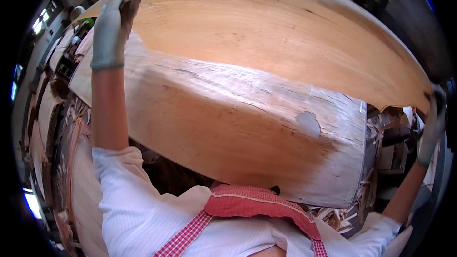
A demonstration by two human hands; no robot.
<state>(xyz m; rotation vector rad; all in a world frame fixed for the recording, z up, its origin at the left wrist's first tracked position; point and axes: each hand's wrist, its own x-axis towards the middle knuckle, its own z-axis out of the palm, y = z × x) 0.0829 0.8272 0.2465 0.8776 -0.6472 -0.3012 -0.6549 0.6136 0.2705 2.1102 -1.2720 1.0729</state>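
Observation:
A large, thin sheet of wood veneer point(247, 28) is held up and bowed, with its orange-tan face toward me. My left hand point(110, 31), in a pale glove, grips its left end with the fingers wrapped at the edge. At the far right my right hand point(432, 126), also gloved and slightly blurred, is closed on the sheet's right end. Below the raised sheet lies another veneer sheet point(228, 128), lighter along its far part and shaded nearer me. A grey, ragged-edged patch point(308, 123) shows toward its right end.
Veneer scraps and splinters point(340, 216) lie beside the lower sheet at the right. Along the left side are more stacked veneer pieces point(45, 109) with rough edges. Dark equipment point(376, 2) stands at the back right. My red-checked apron point(262, 202) is close to the lower sheet's near edge.

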